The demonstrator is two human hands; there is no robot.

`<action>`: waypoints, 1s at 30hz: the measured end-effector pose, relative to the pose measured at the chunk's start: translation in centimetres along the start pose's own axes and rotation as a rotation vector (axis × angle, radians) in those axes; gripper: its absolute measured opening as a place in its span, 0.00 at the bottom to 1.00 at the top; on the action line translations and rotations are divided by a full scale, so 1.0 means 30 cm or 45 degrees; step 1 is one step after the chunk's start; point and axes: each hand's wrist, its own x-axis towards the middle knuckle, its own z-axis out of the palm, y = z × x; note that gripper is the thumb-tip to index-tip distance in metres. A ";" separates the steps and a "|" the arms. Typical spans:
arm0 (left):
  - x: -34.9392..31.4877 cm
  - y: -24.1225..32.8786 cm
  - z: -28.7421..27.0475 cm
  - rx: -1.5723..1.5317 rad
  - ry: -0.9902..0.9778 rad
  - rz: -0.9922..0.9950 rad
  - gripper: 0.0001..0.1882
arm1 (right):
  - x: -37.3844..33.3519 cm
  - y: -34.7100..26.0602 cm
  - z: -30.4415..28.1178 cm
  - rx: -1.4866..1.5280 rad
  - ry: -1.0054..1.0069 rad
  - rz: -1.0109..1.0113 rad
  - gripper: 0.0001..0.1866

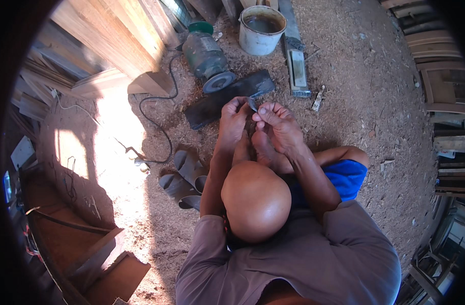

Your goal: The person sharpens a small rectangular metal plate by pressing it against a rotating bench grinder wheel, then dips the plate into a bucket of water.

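A small, flat, grey metal piece (252, 104), blade-like in shape, is pinched between the fingers of my left hand (234, 118). My right hand (282, 127) is closed too, its thumb and fingertips pressed together at the lower end of the same piece. Both hands meet above my bare feet (263, 147). Just beyond the left hand lies a dark, long block (207, 109) on the ground. Behind that block rests a green electric motor (204, 56) with a round grinding disc (219, 82) on its near end.
A white bucket (263, 43) of murky liquid stands at the far side, beside a long bar holding a pale flat stone (297, 68). A black cord (166, 137) curves left of the motor. Sandals (186, 175) lie at my left. Wooden boards (115, 40) lean at far left.
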 end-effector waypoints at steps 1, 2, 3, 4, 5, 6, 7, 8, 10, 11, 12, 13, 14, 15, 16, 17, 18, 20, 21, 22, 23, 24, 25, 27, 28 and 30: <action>-0.001 0.002 0.002 0.015 0.004 -0.007 0.05 | 0.002 0.000 -0.006 -0.012 -0.005 0.001 0.07; -0.002 0.004 0.004 0.030 0.009 -0.013 0.05 | 0.003 0.000 -0.011 -0.023 -0.011 0.002 0.07; -0.003 0.003 0.003 0.029 0.007 -0.022 0.05 | 0.005 0.001 -0.013 -0.015 -0.016 0.000 0.07; -0.004 0.002 0.001 0.028 0.006 -0.030 0.05 | 0.006 0.002 -0.015 -0.007 -0.021 -0.003 0.07; -0.004 0.000 0.000 0.026 0.003 -0.038 0.05 | 0.007 0.002 -0.016 0.000 -0.027 -0.006 0.07; -0.004 0.000 -0.002 0.029 0.004 -0.043 0.05 | 0.009 0.002 -0.016 -0.002 -0.024 -0.001 0.07; -0.005 0.000 -0.004 0.032 0.004 -0.047 0.05 | 0.010 0.001 -0.016 -0.005 -0.021 0.003 0.07; -0.005 -0.001 -0.006 0.035 0.004 -0.052 0.05 | 0.011 0.001 -0.017 -0.008 -0.018 0.007 0.07; -0.003 -0.006 -0.006 0.010 -0.009 -0.037 0.04 | 0.014 0.001 -0.020 -0.003 -0.024 0.006 0.07; -0.003 -0.008 -0.007 -0.003 -0.016 -0.030 0.04 | 0.015 0.002 -0.021 -0.001 -0.028 0.005 0.07; -0.003 -0.009 -0.007 -0.011 -0.018 -0.030 0.04 | 0.014 0.000 -0.019 -0.004 -0.024 0.008 0.07; -0.004 -0.009 -0.007 -0.020 -0.020 -0.031 0.04 | 0.012 -0.003 -0.016 -0.007 -0.020 0.010 0.07; -0.004 -0.010 -0.008 -0.028 -0.022 -0.031 0.04 | 0.011 -0.005 -0.014 -0.010 -0.015 0.013 0.07; -0.003 -0.011 -0.009 -0.025 -0.021 -0.031 0.04 | 0.011 -0.005 -0.014 0.005 -0.009 0.027 0.06; -0.001 -0.013 -0.011 -0.022 -0.020 -0.030 0.04 | 0.012 -0.006 -0.015 0.021 -0.003 0.042 0.06; 0.000 -0.015 -0.015 -0.019 -0.019 -0.030 0.04 | 0.014 -0.005 -0.015 0.037 0.003 0.057 0.06; 0.002 -0.017 -0.018 -0.005 -0.012 -0.018 0.04 | 0.016 -0.005 -0.017 0.025 0.015 0.087 0.06; 0.002 -0.021 -0.030 0.025 0.003 0.006 0.04 | 0.022 0.009 -0.031 0.002 0.037 0.149 0.06; 0.006 -0.017 -0.027 0.028 -0.026 0.024 0.05 | 0.030 0.020 -0.050 -0.055 0.043 0.165 0.06; -0.001 -0.012 -0.022 0.031 -0.057 0.044 0.06 | 0.036 0.039 -0.078 -0.113 0.048 0.177 0.06; -0.007 -0.006 -0.020 0.034 -0.087 0.064 0.07 | 0.043 0.056 -0.105 -0.170 0.054 0.189 0.07; -0.006 -0.007 -0.032 0.171 -0.144 0.136 0.08 | 0.048 0.068 -0.122 -0.142 0.054 0.214 0.06; -0.003 -0.003 -0.046 0.313 -0.199 0.209 0.10 | 0.056 0.079 -0.132 -0.110 0.052 0.239 0.05; -0.012 0.008 -0.058 0.456 -0.210 0.233 0.16 | 0.078 0.057 -0.125 -0.073 0.015 0.240 0.04; -0.017 -0.006 -0.066 0.387 -0.175 0.198 0.17 | 0.105 0.036 -0.133 -0.077 0.068 0.181 0.05; -0.024 -0.020 -0.104 0.249 -0.101 0.129 0.18 | 0.175 -0.023 -0.141 -0.085 0.165 0.064 0.05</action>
